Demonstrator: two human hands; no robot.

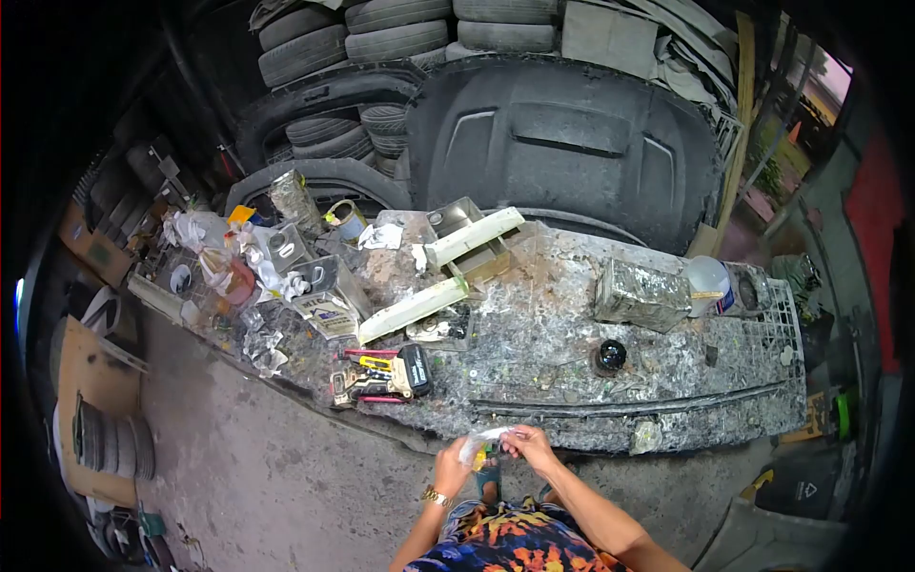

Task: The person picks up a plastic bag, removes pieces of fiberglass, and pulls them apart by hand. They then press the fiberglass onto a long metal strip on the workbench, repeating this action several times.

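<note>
In front of my body, near the bench's front edge, both hands meet at a thin, whitish piece [488, 436] that looks like plastic or paper. A yellow patch shows below it; its exact kind cannot be made out. My left hand [454, 467], with a watch at the wrist, is closed around its left end. Fingers of my right hand [530, 446] pinch the right end. Nearest on the bench is a cordless power tool [367, 383] with a black battery, lying on its side with yellow and red items against it.
The worn workbench [543, 353] holds a dark round-topped object [610, 357], a paint-smeared metal can [643, 294], a white tub [708, 283], pale strips [415, 310] and a rectangular can [331, 297]. Behind stand a car hood [562, 143] and stacked tires [396, 43].
</note>
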